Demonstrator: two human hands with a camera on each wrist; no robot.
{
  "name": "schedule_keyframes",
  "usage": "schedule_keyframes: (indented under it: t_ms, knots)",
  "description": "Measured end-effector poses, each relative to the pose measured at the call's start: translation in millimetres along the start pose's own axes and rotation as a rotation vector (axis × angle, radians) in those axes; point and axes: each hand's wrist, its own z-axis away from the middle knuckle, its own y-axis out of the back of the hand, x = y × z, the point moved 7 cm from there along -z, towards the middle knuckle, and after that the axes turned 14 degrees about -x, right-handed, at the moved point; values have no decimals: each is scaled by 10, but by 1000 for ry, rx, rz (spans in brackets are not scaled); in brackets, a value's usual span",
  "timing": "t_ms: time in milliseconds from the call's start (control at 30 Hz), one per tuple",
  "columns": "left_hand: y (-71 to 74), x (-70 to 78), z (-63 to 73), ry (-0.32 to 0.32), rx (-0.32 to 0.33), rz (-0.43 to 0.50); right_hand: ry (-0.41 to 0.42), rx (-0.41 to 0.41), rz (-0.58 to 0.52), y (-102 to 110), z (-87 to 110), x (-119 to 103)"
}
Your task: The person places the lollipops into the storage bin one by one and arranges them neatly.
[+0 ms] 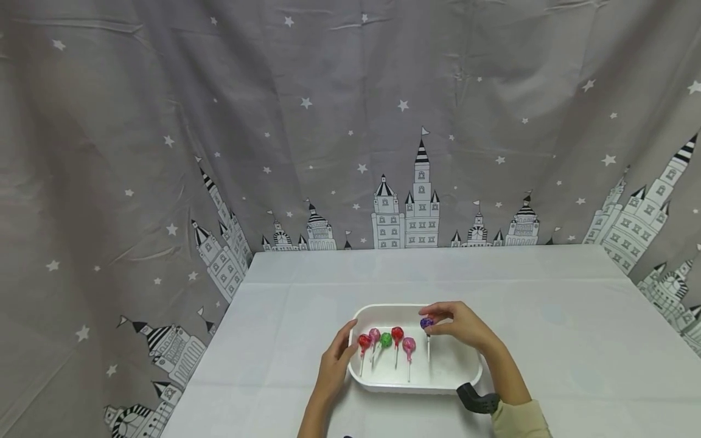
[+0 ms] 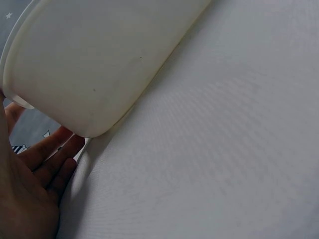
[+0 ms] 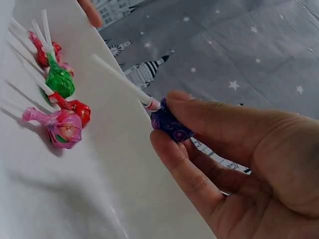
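In the head view my right hand point(image 1: 457, 322) is over the right half of a white tray point(image 1: 454, 368). Its thumb and fingertips pinch the purple-wrapped head of a lollipop point(image 3: 172, 121); the white stick sticks out free. My left hand point(image 1: 334, 362) rests at the tray's left end, thumb near the rim. The left wrist view shows its relaxed fingers point(image 2: 47, 167) at the tray's outer corner. Lying in the tray's left half are a green lollipop point(image 1: 386, 340), a pink lollipop point(image 1: 409, 345), a red lollipop point(image 1: 397, 333) and others, sticks toward me.
The tray stands on a table with a white cloth point(image 1: 274, 365). Behind and to the left hangs a grey curtain point(image 1: 328, 121) printed with stars and castles. A black wrist strap point(image 1: 477, 399) is on my right wrist, next to a beige sleeve point(image 1: 520, 420).
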Motion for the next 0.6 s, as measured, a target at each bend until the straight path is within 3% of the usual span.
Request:
schedule_keyframes:
  t_ms: [267, 600]
  knots:
    - [3, -4, 3, 0, 9, -7, 25, -30, 54, -81, -75, 2]
    - [0, 1, -2, 5, 14, -16, 6, 4, 138, -136, -142, 137]
